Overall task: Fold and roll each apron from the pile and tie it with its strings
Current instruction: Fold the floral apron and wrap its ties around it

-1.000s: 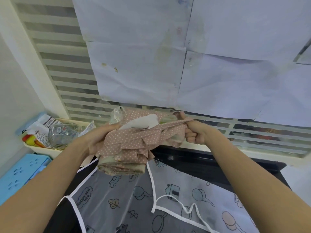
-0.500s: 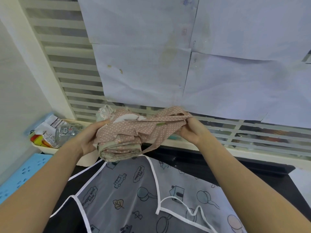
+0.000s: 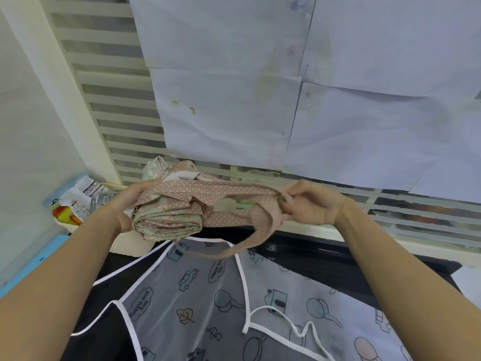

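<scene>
Pink strap (image 3: 223, 190): pinched in my right hand (image 3: 309, 204), pulled taut to cinch the wrap.
Left hand (image 3: 130, 204): clamps the roll (image 3: 168, 222) so it can't unwind.
Roll position: mid-air over the grey apron (image 3: 208, 308).
Next: knot, I reckon.

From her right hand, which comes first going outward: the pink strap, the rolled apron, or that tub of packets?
1. Pink dotted strap, pinched in the right hand.
2. Rolled apron, to its left, gripped by the left hand.
3. Tub of packets, far left.
</scene>
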Demonstrator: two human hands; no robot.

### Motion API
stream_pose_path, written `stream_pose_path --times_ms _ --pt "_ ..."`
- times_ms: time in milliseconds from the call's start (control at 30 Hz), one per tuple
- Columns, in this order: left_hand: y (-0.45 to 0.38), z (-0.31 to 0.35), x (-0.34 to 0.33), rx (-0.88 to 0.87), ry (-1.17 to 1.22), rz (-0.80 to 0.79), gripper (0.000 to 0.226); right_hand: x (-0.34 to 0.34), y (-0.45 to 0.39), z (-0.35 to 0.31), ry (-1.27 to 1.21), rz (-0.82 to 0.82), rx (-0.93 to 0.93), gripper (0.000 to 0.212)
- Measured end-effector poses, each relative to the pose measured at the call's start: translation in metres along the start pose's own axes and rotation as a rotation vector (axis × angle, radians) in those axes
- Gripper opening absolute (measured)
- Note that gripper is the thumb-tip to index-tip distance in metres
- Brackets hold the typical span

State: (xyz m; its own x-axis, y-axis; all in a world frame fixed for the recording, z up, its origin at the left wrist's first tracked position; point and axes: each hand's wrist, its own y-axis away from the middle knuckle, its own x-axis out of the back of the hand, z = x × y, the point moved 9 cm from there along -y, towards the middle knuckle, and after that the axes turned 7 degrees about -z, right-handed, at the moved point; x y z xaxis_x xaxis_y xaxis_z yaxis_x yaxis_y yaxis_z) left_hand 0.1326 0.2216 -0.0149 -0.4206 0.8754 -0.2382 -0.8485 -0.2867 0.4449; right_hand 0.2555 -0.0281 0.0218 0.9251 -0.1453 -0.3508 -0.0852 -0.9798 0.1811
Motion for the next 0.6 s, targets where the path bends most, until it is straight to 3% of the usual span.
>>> stream_pose_path --times_ms 67,133,200,267,367,433,467,533,600 --pt "-0.001 -0.003 0.005 0.008 -0.001 0.042 0.037 0.002 -0.001 0.007 0.105 0.094 -0.080 0.027" --pt "-0.001 -0.005 -0.001 0.012 -0.012 0.039 0.039 0.008 -0.005 0.014 0.415 0.244 -0.234 0.029" --pt "-0.001 -0.006 -0.010 0.016 -0.007 0.028 0.030 0.011 -0.012 0.018 0.701 0.343 -0.375 0.039" --pt "0.000 -0.002 -0.018 -0.003 -0.013 0.021 0.022 0.009 -0.020 0.030 0.848 0.339 -0.461 0.043" --pt "0.004 0.004 -0.031 -0.024 0.000 -0.018 0.021 0.018 -0.024 0.046 1.041 0.410 -0.552 0.024" --pt "0.009 0.009 -0.043 -0.047 0.029 -0.129 0.024 0.024 -0.020 0.034 1.099 0.612 -0.447 0.014" --pt "0.013 0.012 -0.050 -0.063 0.048 -0.200 0.036 0.025 -0.012 0.020 1.035 0.753 -0.312 0.009" --pt "0.016 0.014 -0.056 -0.076 0.090 -0.315 0.063 0.031 0.008 -0.001 0.688 0.942 0.008 0.013" --pt "0.017 0.010 -0.055 -0.083 0.112 -0.338 0.071 0.037 0.022 -0.011 0.337 1.007 0.263 0.022"
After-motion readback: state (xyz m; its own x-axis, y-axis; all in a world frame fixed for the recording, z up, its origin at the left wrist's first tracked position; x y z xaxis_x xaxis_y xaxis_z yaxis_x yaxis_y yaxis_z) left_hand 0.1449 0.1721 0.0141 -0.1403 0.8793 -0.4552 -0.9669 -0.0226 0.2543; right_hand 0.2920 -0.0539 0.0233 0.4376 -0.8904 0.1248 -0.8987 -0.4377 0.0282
